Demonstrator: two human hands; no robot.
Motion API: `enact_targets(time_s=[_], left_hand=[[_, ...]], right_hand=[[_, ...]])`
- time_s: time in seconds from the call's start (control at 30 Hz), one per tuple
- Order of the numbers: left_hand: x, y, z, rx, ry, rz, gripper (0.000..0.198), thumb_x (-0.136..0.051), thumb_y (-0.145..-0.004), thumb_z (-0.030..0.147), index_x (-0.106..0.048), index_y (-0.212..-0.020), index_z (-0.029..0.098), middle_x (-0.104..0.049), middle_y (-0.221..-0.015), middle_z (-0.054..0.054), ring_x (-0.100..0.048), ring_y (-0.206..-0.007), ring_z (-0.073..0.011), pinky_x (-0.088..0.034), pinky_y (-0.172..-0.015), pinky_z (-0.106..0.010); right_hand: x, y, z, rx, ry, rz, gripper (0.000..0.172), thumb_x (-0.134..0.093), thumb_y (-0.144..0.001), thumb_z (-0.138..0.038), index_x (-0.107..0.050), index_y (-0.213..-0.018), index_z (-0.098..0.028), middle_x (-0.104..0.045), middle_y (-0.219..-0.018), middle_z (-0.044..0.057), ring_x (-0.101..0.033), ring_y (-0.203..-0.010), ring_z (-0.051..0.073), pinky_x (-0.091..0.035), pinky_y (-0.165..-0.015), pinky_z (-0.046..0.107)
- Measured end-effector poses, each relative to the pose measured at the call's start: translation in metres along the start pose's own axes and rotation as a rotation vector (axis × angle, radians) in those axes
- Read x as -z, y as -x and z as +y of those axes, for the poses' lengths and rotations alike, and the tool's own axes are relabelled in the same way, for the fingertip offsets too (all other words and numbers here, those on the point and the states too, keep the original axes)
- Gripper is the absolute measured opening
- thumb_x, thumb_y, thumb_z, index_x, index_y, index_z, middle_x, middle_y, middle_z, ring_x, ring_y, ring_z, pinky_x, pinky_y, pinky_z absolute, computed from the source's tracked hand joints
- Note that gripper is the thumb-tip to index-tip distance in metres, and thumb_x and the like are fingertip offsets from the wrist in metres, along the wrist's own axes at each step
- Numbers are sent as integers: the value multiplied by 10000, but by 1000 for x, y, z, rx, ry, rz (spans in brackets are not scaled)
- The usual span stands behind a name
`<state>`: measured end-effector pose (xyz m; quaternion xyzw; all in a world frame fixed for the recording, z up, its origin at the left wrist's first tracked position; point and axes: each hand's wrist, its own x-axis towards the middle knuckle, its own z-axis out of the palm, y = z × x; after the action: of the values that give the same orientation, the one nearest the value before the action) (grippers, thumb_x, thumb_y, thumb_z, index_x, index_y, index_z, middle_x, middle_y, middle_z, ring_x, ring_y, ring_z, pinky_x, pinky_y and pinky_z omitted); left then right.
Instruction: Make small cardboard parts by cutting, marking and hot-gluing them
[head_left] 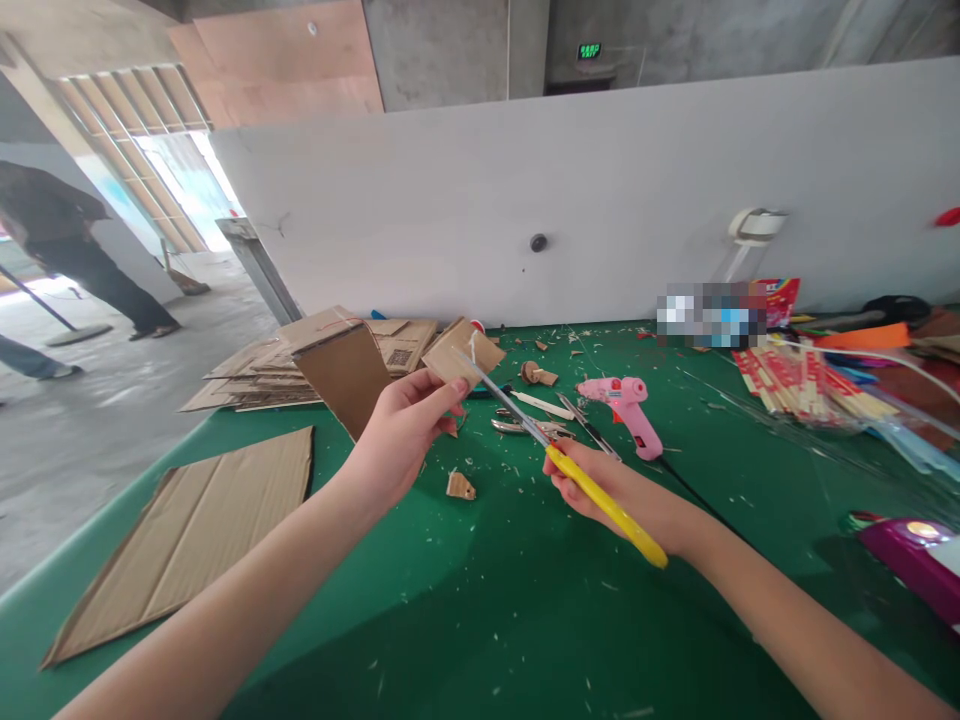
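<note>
The lit green exit sign (pixel 589 51), high at the far side, reads "EXIT" beneath blurred characters; lettering on the far-right red packet (pixel 783 299) is illegible.

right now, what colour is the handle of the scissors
Yellow; the scissors' handle shows best in the head view.

I see a green table (pixel 420 610), scraps (pixel 541 347) strewn about. A pink glue gun (pixel 632 405) and cardboard sheet (pixel 206 520) lie on it.

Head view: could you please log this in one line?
Left hand holds small brown cardboard piece; right hand holds yellow-handled metal scissors, blades toward cardboard; nearby: pink plastic glue gun
</note>
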<state>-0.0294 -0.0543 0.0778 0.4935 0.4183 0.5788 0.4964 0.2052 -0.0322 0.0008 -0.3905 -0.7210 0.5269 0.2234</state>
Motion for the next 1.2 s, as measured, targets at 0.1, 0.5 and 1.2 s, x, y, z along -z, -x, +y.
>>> enact_targets(time_s=[0.1, 0.5, 1.2], left_hand=[[0, 1, 1, -3, -70, 19, 179, -707, -746, 318, -649, -759, 149, -622, -831, -21, -569, -705, -102, -417, -577, -214], [-1, 3, 5, -51, -124, -1, 141, -677, -771, 276, -659, -812, 143, -642, -737, -21, -569, -687, -112, -427, -606, -232], [2, 4, 5, -79, -166, -4, 136, -677, -752, 268, -646, -789, 140, -625, -724, -17, -559, -659, -107, -443, -602, -229]], right_hand=[[0, -1, 0, -6, 6, 4, 386, -569, -773, -570, -509, -941, -228, -469, -782, 7, -492, -673, 142, -499, -633, 310], [0, 18, -23, 25, 110, -17, 345, -500, -848, -547, -485, -952, -219, -488, -811, 7, -442, -656, 119, -420, -591, 256], [-4, 15, -21, 9, 361, 26, 330, -438, -873, -543, -403, -819, -219, -444, -699, -21, -395, -565, 113, -337, -506, 261]])
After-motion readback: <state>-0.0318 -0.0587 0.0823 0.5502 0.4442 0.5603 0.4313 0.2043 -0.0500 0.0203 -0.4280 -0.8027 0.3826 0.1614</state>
